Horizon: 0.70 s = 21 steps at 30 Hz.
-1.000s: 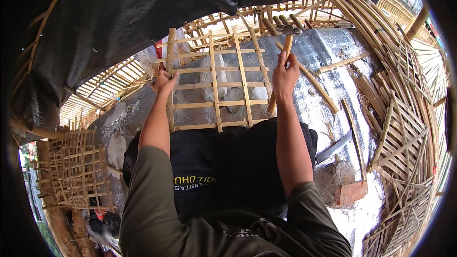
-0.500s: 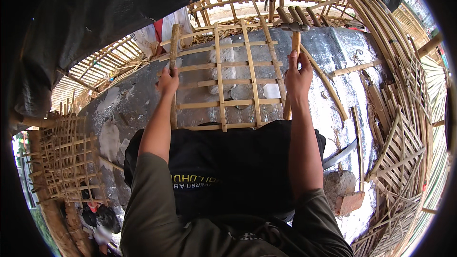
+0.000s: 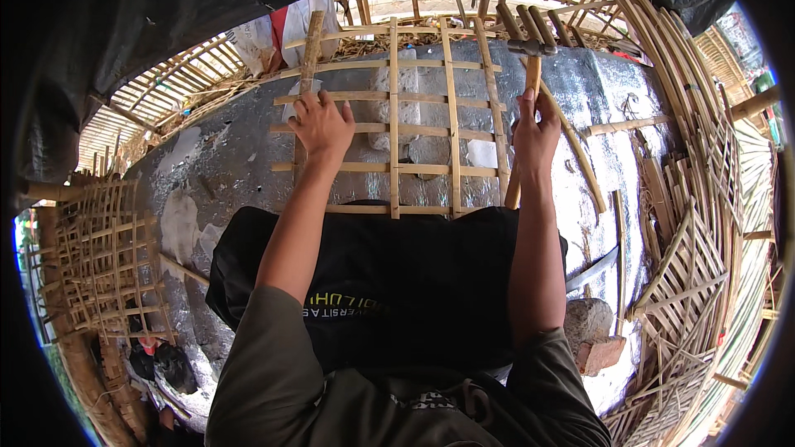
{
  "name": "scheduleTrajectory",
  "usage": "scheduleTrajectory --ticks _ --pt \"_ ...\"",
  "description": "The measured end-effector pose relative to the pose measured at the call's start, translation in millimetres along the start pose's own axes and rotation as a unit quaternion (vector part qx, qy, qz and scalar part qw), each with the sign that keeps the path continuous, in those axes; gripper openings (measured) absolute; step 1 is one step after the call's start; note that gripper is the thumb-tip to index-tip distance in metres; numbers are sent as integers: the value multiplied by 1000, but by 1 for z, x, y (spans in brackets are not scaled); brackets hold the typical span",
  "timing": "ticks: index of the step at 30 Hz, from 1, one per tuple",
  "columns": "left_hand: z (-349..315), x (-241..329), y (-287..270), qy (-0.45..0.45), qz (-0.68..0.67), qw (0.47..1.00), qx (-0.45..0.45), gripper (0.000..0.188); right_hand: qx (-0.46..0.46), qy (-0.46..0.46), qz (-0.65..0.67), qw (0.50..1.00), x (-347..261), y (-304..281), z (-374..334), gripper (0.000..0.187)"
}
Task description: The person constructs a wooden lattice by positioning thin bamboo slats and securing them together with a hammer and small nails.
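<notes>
A bamboo lattice (image 3: 394, 134) of crossed strips stretches in front of my lap, over the dark sheet. At its left side is a thicker bamboo strip (image 3: 312, 51), whose upper end sticks up past the crosspieces. My left hand (image 3: 325, 128) is by this strip and over the crosspiece ends, fingers apart and gripping nothing; whether its fingertips touch the bamboo I cannot tell. Along the lattice's right edge, my right hand (image 3: 537, 134) is wrapped round the wooden handle of a hammer (image 3: 532, 74). The hammer stands upright, its metal head at the top.
A black cloth (image 3: 397, 281) covers my lap. To the right lie a curved blade (image 3: 593, 270), a stone block (image 3: 588, 320) and loose bamboo strips (image 3: 574, 149). Woven bamboo panels stand at the left (image 3: 103, 248) and right (image 3: 687, 269). Dark sheeting (image 3: 190, 8) hangs overhead.
My left hand has let go of the thick left strip and moved slightly right, its fingers spreading. The right hand still holds the hammer upright. The view has shifted a little.
</notes>
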<state>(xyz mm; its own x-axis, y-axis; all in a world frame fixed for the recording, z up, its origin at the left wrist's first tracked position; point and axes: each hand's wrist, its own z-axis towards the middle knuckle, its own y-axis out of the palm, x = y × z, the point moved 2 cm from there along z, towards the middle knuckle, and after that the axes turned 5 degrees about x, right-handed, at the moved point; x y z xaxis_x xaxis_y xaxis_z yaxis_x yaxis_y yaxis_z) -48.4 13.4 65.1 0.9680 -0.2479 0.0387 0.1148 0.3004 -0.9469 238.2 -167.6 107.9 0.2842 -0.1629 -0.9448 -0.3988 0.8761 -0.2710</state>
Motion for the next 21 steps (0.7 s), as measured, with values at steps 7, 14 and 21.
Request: scheduleTrajectory --ticks 7,14,21 --pt "-56 52 21 -67 -177 961 -201 52 14 -4 14 1000 3 -5 3 37" --pt "-72 80 44 -125 -214 959 -134 49 28 -31 0 999 12 -11 6 37" --pt "-80 76 54 -89 -176 979 51 38 43 -8 9 999 0 -17 1 37"
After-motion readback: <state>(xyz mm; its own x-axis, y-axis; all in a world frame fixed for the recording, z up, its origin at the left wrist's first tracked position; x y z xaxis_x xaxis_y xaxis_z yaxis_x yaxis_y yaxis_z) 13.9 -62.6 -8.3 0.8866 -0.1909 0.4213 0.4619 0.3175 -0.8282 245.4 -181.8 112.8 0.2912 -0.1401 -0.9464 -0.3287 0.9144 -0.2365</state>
